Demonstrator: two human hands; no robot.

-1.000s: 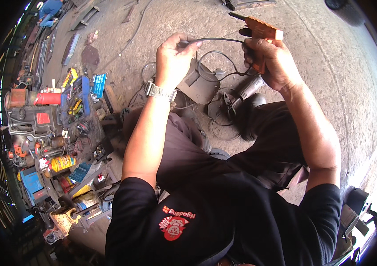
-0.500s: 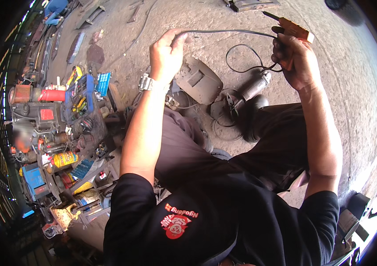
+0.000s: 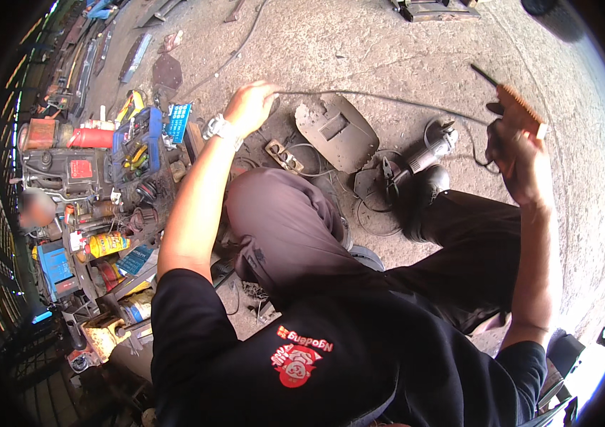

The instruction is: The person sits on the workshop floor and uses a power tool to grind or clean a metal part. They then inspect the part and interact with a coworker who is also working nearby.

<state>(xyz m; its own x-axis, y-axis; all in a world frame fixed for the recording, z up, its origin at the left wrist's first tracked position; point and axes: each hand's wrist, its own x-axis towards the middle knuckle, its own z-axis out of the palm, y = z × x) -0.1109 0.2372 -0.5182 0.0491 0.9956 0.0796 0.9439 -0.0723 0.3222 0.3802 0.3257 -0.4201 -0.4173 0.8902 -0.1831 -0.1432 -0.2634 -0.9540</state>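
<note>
A thin dark cord [image 3: 380, 98] runs between my raised hands. My left hand [image 3: 248, 110] pinches its left end beside the fingertips. On the right, my right hand [image 3: 526, 167] is closed around an orange tool [image 3: 521, 107] with a ribbed body and a narrow dark rod pointing up and left. The cord reaches this hand, and a loop of it hangs below. Between my hands, a grey welding shield [image 3: 353, 136] with a rectangular window lies on the floor. Just right of the shield, an angle grinder [image 3: 430, 152] rests by my shoe [image 3: 429, 188].
Pliers [image 3: 390, 174] and looped cable lie beside the grinder. A socket strip [image 3: 282, 154] is near my left knee. At left are a blue toolbox [image 3: 149, 135] of tools, a red cylinder [image 3: 91, 138], a yellow can [image 3: 107, 245] and a blue box [image 3: 53, 270]. Metal pieces lie at the back.
Both hands have come down, the left one shifting left and the right one right. The cord between them spans wider. My view has shifted, and my knees are farther apart.
</note>
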